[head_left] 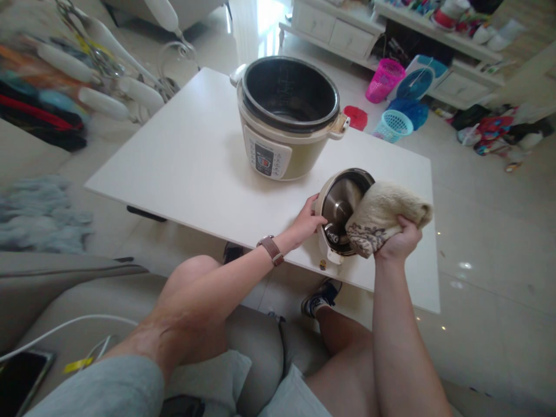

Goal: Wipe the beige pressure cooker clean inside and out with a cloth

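Observation:
On the white table stands an electric pressure cooker (304,153), its top uncovered and its dark inner pot (286,95) showing. Nearer to me is the cooker's lid (341,202), tilted with its metal underside facing up. My left hand (306,223) grips the lid's left rim, thumb over the edge. Folded in my right hand (399,240) is a beige towel (386,208) with a dark pattern, which covers the right part of the lid's underside. Whether the towel presses on the metal I cannot tell.
The white table (186,156) has its front edge just past my knees. A small sticker-like figure (322,264) lies by that edge. On the floor beyond are a pink basket (385,80) and a light blue basket (393,126). A phone (26,376) lies on the sofa at left.

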The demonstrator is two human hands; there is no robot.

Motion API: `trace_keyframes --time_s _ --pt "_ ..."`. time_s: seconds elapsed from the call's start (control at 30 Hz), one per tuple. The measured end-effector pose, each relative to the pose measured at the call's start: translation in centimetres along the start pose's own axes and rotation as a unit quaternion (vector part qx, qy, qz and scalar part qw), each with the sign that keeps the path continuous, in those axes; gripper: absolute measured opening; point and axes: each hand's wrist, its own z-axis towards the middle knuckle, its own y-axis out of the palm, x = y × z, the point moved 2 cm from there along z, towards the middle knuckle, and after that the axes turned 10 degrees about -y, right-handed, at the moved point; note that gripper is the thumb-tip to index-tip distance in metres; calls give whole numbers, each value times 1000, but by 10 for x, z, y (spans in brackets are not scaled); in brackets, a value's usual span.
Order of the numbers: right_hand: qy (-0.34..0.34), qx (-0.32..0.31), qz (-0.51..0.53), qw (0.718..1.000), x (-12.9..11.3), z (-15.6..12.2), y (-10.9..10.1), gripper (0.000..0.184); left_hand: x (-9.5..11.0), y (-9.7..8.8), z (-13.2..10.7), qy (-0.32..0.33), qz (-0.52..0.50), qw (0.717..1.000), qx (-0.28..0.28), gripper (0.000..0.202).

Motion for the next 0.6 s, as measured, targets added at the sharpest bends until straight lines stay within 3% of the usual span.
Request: trace_keyframes --time_s 0.1,0.2,0.37,0.47,0.6 --pt "-87 60 -53 993 -9 -6 -2 27 0 0 1 10 15 1000 -2 88" --pt "-92 -49 -106 989 -7 -18 5 20 2 0 1 5 11 1000 -6 82" --pt "18 -298 -126 946 4 -39 20 22 3 1 2 -12 -26 1000 -1 65" --pt "49 -357 -118 925 7 -42 21 23 1 0 4 -6 -34 999 10 51" --pt "101 -368 -105 918 15 -35 13 18 -2 -3 6 -13 -39 999 18 33"
